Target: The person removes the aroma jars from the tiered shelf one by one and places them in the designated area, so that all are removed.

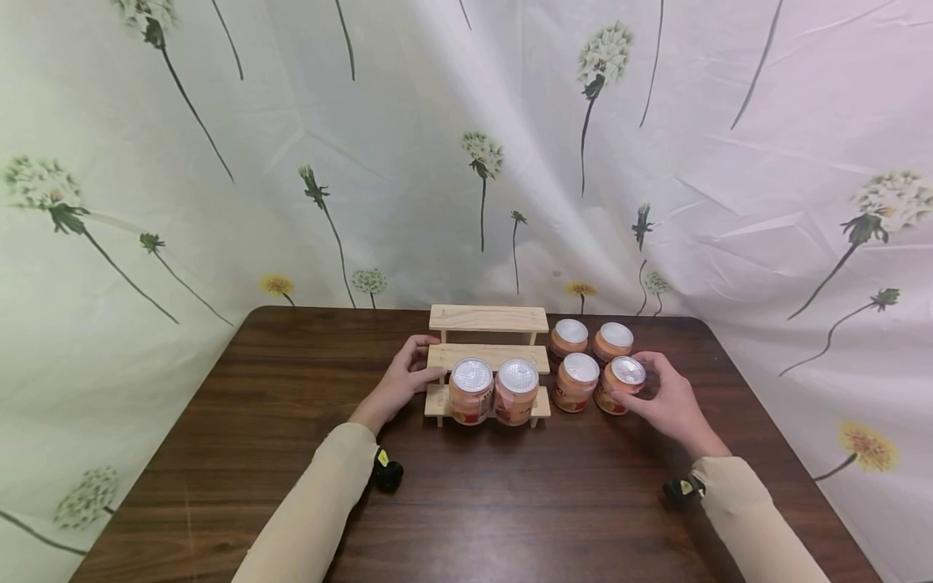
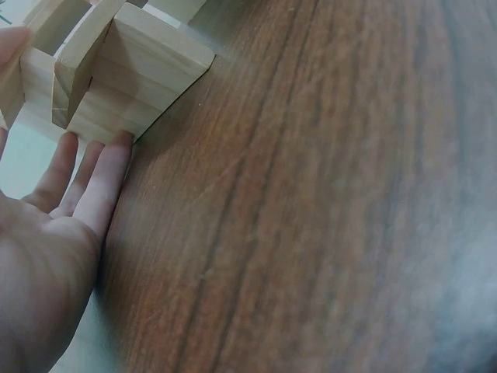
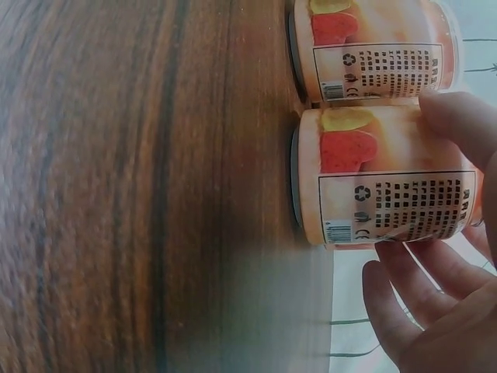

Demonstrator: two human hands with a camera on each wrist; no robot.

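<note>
A stepped wooden rack point(image 1: 487, 356) with three levels stands on the table. Two orange jars with clear ridged lids, a left jar point(image 1: 471, 394) and a right jar point(image 1: 517, 394), sit side by side on its lowest step. My left hand point(image 1: 399, 380) rests against the rack's left end; its fairly straight fingers point(image 2: 109, 175) touch the side panel point(image 2: 116, 93) low down, thumb by a step. With thumb and fingers on opposite sides, my right hand point(image 1: 672, 405) grips the front right jar point(image 3: 388, 175) of a group on the table. That jar stands upright, its printed label facing the wrist camera.
Beside the held jar stand three similar ones: a front left jar point(image 1: 576, 383), a back left jar point(image 1: 568, 338) and a back right jar point(image 1: 613, 340). The dark wooden table point(image 1: 481, 518) meets a flower-printed curtain point(image 1: 423, 162) at its back edge.
</note>
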